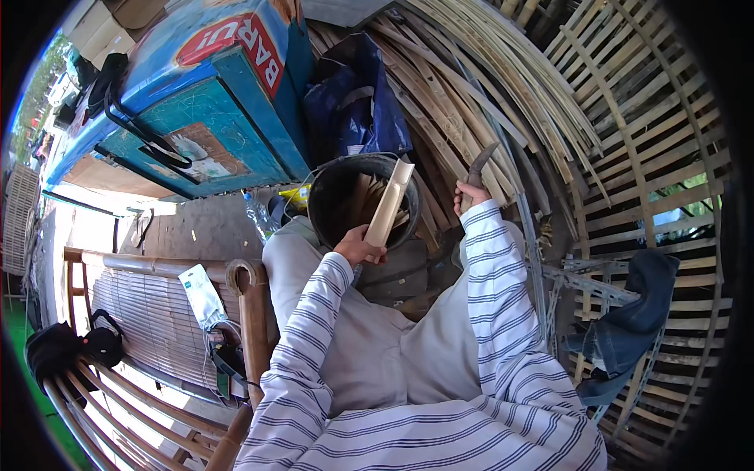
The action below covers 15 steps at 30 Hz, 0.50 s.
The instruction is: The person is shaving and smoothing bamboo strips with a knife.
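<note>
A slatted bamboo wall (624, 145) is curving along the right side. A blue cabinet (263, 137) is standing at upper left, bearing a red label (263, 64) with bold white lettering. A pile of pale strips (455, 110) is lying between them. A bamboo bench (149, 261) is occupying the lower left, with grey floor (212, 235) running between bench and cabinet. A black bucket (319, 206) is sitting before the person's knees. A split bamboo piece (390, 202) is slanting over its opening; the left hand (361, 246) is holding the lower end, fingers pressed round it. Beyond the bucket's right rim, across a gap, the right hand (471, 198) is gripping a curved knife (478, 162), fingers wrapped tightly, blade pointing up.
</note>
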### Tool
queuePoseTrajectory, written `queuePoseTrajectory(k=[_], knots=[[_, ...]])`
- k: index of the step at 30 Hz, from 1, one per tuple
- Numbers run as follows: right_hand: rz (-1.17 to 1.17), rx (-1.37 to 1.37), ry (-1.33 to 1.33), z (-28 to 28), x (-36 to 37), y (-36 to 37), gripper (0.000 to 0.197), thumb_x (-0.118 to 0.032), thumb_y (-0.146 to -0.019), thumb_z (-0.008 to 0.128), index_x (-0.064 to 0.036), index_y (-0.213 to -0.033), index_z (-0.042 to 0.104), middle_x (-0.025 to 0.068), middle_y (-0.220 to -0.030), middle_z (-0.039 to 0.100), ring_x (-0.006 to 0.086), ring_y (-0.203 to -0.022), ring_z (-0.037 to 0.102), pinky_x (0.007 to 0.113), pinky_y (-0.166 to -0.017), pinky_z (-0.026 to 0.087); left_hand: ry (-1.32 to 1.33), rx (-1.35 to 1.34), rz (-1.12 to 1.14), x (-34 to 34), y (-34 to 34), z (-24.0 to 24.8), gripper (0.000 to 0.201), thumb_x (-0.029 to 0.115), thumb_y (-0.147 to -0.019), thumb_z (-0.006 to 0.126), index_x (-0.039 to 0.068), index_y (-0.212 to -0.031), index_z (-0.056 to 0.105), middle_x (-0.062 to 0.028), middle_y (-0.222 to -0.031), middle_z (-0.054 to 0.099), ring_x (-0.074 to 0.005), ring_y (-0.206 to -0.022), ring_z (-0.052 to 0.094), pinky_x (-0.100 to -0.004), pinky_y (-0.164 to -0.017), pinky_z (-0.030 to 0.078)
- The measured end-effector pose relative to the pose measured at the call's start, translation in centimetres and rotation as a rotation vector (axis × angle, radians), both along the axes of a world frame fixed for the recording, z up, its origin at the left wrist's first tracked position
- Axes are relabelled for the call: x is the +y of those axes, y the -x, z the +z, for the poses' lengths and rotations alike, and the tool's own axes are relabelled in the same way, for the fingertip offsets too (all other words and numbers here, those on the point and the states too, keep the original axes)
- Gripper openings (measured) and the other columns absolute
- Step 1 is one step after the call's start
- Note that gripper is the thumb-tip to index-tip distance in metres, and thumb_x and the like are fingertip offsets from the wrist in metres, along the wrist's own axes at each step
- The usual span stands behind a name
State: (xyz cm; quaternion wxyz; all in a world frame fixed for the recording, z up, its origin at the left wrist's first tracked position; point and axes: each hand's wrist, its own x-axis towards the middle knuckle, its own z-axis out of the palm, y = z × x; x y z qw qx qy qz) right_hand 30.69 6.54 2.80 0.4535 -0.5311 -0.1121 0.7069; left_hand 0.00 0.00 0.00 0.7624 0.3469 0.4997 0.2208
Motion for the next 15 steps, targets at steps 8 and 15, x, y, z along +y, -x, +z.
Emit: queuePoseTrajectory(k=[8,15], knots=[[-0.018,-0.521,-0.277,5.1,-2.3,4.8,0.040,-0.013,-0.078,0.073,-0.0072,-0.110,0.050,0.0039,-0.081,0.062,0.0121,-0.058,0.060,0.028,-0.049,0.049,0.074,-0.054,-0.007,0.4,-0.9,0.1,0.060,-0.003,-0.072,0.067,0.000,-0.126,0.040,-0.0124,-0.094,0.060,-0.0257,-0.083,0.065,-0.0381,-0.072,0.058],[0.366,-1.429,-0.535,3.2,-2.7,4.3,0.058,-0.032,-0.072,0.077,-0.0055,-0.117,0.052,0.0189,-0.096,0.064,0.0323,-0.086,0.065,0.038,-0.080,0.051,0.107,-0.309,0.011,0.9,-1.3,-1.6,0.057,-0.007,-0.072,0.061,0.002,-0.124,0.041,-0.0120,-0.098,0.060,-0.0244,-0.082,0.065,-0.0384,-0.075,0.058]])
